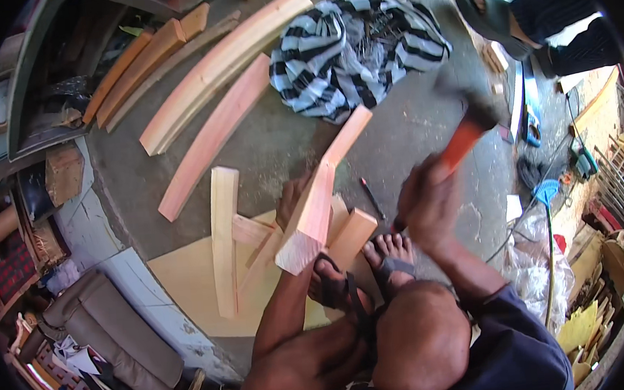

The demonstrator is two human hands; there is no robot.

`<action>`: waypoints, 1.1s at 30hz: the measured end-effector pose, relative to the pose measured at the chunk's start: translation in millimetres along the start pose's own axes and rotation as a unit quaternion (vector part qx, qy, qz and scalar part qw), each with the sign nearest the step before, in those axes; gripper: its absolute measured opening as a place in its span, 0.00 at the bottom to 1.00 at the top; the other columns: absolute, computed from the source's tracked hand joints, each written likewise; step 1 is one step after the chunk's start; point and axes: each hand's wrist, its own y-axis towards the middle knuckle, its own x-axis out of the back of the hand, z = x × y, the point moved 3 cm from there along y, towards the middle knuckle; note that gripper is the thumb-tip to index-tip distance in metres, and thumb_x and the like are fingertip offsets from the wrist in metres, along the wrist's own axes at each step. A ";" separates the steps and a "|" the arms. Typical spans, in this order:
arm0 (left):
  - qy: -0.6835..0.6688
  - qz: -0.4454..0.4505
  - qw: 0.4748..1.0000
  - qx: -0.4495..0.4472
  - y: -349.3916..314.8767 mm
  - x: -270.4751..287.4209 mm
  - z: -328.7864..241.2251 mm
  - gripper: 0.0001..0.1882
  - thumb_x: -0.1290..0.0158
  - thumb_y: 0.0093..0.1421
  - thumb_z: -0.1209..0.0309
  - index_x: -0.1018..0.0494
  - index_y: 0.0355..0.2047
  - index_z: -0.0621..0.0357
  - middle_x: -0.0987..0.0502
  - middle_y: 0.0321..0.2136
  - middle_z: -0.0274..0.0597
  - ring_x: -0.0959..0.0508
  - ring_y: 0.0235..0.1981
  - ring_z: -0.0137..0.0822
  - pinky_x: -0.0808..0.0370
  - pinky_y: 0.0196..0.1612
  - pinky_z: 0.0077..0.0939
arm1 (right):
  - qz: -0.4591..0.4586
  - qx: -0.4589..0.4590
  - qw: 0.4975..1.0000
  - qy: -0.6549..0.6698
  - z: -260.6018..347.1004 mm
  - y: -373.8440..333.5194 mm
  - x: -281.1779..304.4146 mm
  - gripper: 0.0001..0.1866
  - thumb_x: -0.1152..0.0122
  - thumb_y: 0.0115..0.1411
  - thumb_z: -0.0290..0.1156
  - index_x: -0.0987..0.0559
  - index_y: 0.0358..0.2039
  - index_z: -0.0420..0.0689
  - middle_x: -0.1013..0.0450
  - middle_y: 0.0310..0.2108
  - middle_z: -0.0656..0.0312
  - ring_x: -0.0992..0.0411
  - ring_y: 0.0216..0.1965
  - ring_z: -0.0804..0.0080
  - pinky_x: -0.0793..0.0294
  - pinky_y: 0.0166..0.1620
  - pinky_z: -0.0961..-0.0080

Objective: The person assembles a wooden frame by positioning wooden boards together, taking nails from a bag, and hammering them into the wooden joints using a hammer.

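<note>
My right hand [430, 204] is closed round the orange handle of a hammer [462, 145], raised to the right of the wood; its dark head is smeared by motion. Behind a thick pale wooden piece [308, 221] my left hand [292, 200] grips its side, the fingers partly hidden. This piece tilts up toward me, and a narrower wooden bar [347, 135] meets its far end. Beneath it, more short wooden pieces [355, 234] lie by my sandalled feet. An upright-looking wooden bar [225, 238] rests to the left on a tan board [187, 278].
Curved wooden lengths [225, 73] lie at the far left. A striped black-and-white cloth [316, 63] holds a heap of nails [380, 32]. A dark pencil-like stick [372, 197] lies on the floor. Another person's sandalled foot [492, 16] stands far right, near a blue handsaw [531, 108].
</note>
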 end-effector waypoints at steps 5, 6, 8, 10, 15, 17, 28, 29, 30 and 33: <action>-0.023 -0.016 1.000 -0.012 -3.0 -5.9 19.5 0.19 0.40 0.64 0.55 0.21 0.40 0.62 0.20 0.32 0.54 0.19 0.32 0.55 0.24 0.32 0.44 | 0.201 -0.038 0.960 -0.190 11.2 11.5 -5.1 0.13 0.50 0.72 0.39 0.29 0.39 0.40 0.30 0.16 0.46 0.30 0.17 0.40 0.34 0.22 0.50; -0.014 -0.018 1.000 0.005 -11.0 -5.5 32.9 0.20 0.40 0.64 0.55 0.20 0.40 0.61 0.19 0.32 0.54 0.18 0.32 0.54 0.24 0.32 0.43 | 0.129 -0.065 0.986 -0.083 30.9 23.3 1.8 0.11 0.49 0.70 0.37 0.30 0.41 0.41 0.29 0.18 0.41 0.28 0.21 0.36 0.31 0.24 0.46; 0.007 0.007 1.000 0.009 -0.5 -16.9 18.9 0.20 0.41 0.64 0.53 0.19 0.40 0.60 0.18 0.30 0.54 0.18 0.31 0.55 0.24 0.31 0.43 | 0.042 -0.115 0.992 0.007 16.8 14.6 13.4 0.10 0.47 0.69 0.35 0.30 0.43 0.42 0.29 0.19 0.36 0.26 0.25 0.32 0.29 0.26 0.42; 0.020 0.019 1.000 0.013 -2.2 -18.1 8.7 0.21 0.42 0.65 0.52 0.18 0.40 0.59 0.18 0.29 0.53 0.18 0.30 0.55 0.23 0.31 0.43 | 0.125 -0.054 0.976 -0.169 -16.6 4.2 -4.1 0.12 0.47 0.70 0.38 0.30 0.43 0.42 0.28 0.20 0.38 0.25 0.24 0.35 0.29 0.26 0.47; 0.009 0.017 0.998 0.062 -2.1 -7.1 17.9 0.18 0.42 0.65 0.55 0.18 0.41 0.60 0.18 0.30 0.55 0.18 0.30 0.56 0.23 0.32 0.45 | 0.083 -0.067 0.994 -0.032 24.7 24.0 8.2 0.11 0.48 0.71 0.37 0.30 0.44 0.42 0.28 0.21 0.39 0.26 0.24 0.35 0.29 0.26 0.49; 0.005 0.033 0.998 0.046 1.3 -6.7 3.8 0.18 0.41 0.65 0.57 0.19 0.40 0.61 0.18 0.30 0.55 0.18 0.30 0.56 0.23 0.32 0.45 | 0.034 -0.033 0.998 -0.045 0.4 4.0 5.7 0.11 0.48 0.71 0.36 0.31 0.43 0.41 0.28 0.20 0.39 0.26 0.23 0.35 0.29 0.26 0.48; -0.015 0.019 0.999 0.025 -9.6 -2.9 7.8 0.15 0.41 0.65 0.60 0.18 0.39 0.61 0.17 0.30 0.52 0.17 0.30 0.51 0.23 0.32 0.41 | 0.166 -0.007 0.960 -0.224 -9.6 -0.9 -20.0 0.13 0.47 0.71 0.38 0.32 0.38 0.40 0.32 0.13 0.46 0.28 0.14 0.50 0.31 0.21 0.55; -0.010 -0.010 1.000 0.010 -3.1 -3.5 4.5 0.16 0.42 0.66 0.59 0.18 0.39 0.61 0.17 0.30 0.52 0.17 0.31 0.51 0.23 0.32 0.41 | 0.200 -0.018 0.946 -0.253 -11.6 6.7 -13.6 0.13 0.49 0.72 0.38 0.32 0.36 0.41 0.32 0.14 0.58 0.31 0.14 0.70 0.35 0.18 0.65; -0.011 -0.013 1.000 0.006 2.1 -7.6 9.9 0.16 0.42 0.66 0.59 0.18 0.39 0.61 0.17 0.30 0.52 0.17 0.31 0.51 0.23 0.32 0.41 | 0.197 -0.015 0.947 -0.254 -9.0 11.0 -9.5 0.13 0.49 0.72 0.38 0.32 0.36 0.41 0.32 0.14 0.58 0.31 0.14 0.70 0.35 0.18 0.65; 0.018 0.042 0.998 0.045 -9.8 -7.1 13.1 0.17 0.42 0.66 0.58 0.19 0.40 0.61 0.17 0.30 0.52 0.17 0.31 0.52 0.23 0.31 0.41 | -0.058 0.053 0.997 0.017 16.5 8.6 12.3 0.12 0.49 0.73 0.38 0.32 0.35 0.43 0.30 0.16 0.61 0.31 0.14 0.74 0.38 0.15 0.65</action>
